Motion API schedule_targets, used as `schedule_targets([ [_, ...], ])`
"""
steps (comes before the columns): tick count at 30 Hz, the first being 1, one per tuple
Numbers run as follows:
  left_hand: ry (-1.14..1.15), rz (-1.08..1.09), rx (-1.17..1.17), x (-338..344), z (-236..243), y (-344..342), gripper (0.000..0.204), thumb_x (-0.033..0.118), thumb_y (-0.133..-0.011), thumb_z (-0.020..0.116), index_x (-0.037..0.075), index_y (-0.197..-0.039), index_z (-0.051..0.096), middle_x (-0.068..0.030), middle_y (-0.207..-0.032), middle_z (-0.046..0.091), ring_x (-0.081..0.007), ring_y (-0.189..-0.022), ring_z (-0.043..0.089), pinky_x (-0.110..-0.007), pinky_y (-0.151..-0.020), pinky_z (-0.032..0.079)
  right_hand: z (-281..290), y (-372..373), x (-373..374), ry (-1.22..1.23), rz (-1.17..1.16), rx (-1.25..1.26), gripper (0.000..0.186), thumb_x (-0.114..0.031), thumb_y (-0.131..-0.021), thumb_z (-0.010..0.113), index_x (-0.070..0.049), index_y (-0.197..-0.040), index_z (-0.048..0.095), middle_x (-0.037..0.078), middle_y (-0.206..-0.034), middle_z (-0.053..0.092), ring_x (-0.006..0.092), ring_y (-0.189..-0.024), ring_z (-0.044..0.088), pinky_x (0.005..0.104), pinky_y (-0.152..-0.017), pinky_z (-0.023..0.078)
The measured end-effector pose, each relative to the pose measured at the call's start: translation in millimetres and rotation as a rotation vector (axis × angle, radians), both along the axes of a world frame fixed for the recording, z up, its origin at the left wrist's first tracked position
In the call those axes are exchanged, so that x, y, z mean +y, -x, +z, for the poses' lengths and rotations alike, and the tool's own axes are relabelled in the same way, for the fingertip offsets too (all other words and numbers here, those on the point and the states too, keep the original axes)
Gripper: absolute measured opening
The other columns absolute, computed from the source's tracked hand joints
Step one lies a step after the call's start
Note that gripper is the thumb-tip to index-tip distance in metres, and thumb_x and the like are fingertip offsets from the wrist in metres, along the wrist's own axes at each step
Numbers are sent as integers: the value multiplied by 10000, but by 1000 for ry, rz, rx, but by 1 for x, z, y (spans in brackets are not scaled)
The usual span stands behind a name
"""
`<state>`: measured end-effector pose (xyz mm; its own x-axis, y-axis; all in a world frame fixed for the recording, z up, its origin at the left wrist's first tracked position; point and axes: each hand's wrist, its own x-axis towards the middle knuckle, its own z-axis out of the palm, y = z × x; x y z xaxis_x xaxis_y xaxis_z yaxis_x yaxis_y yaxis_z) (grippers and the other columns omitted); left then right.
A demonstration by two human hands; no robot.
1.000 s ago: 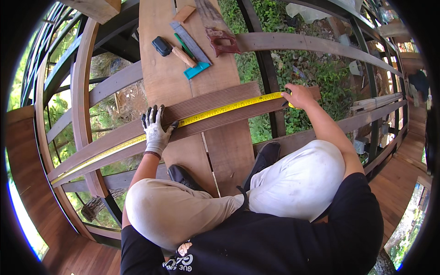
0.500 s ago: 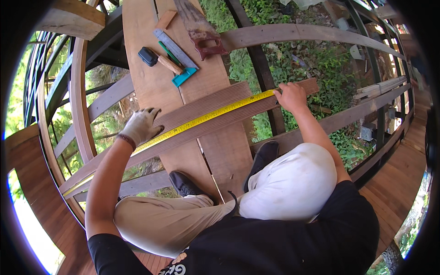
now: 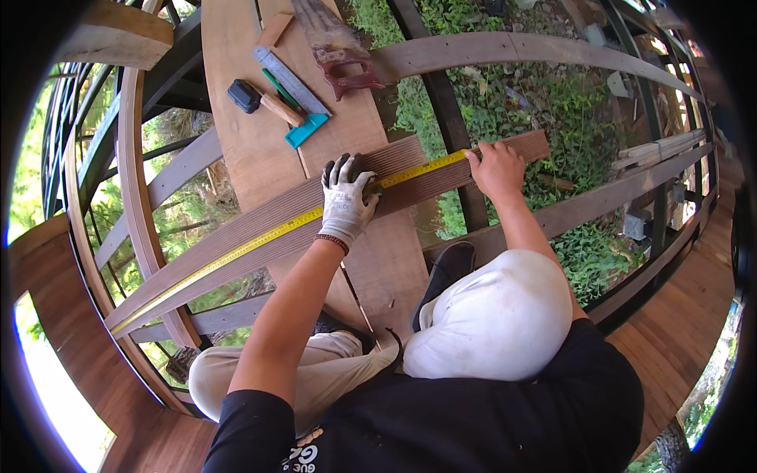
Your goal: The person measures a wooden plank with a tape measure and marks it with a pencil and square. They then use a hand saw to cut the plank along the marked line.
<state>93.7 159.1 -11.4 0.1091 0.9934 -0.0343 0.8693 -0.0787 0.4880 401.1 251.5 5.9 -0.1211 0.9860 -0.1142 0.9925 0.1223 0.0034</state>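
Observation:
Two grooved brown deck boards lie side by side, slanting across the frame: a shorter far board (image 3: 303,189) and a longer near board (image 3: 422,189). A yellow tape measure (image 3: 272,236) is stretched along them. My left hand (image 3: 345,203), in a whitish work glove, rests across the tape and boards with its fingers spread. My bare right hand (image 3: 498,169) is closed over the tape's right end, against the longer board. Whatever lies under its palm is hidden.
Wide planks (image 3: 236,150) under the boards carry a handsaw (image 3: 347,71), a try square with a teal handle (image 3: 303,130), a wooden-handled mallet (image 3: 246,96) with a black head, and a wood offcut (image 3: 274,30). Open gaps between joists (image 3: 505,47) show plants below. My shoe (image 3: 453,268) stands on the planks.
My left hand has moved right along the tape and boards, toward my right hand. My right hand stays at the tape's right end. The view has shifted slightly.

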Motion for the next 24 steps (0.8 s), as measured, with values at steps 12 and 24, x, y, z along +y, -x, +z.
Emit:
schedule_targets([
  [12, -83, 149, -71, 21, -7, -11, 243, 123, -711, 748, 89, -943, 684, -113, -1272, 604, -364, -1237, 504, -484, -1078, 376, -11, 0, 2, -84, -6, 160, 344, -420, -934, 637, -111, -1036, 749, 127, -919, 685, 342, -913, 666, 512, -777, 512],
  [24, 16, 158, -67, 28, -7, -9, 263, 156, -731, 744, 101, -986, 707, -95, -1215, 593, -353, -1199, 504, -480, -1036, 388, 1, 12, 17, 95, -44, 78, 349, -406, -956, 598, -89, -938, 742, 149, -917, 692, 348, -906, 684, 506, -778, 531],
])
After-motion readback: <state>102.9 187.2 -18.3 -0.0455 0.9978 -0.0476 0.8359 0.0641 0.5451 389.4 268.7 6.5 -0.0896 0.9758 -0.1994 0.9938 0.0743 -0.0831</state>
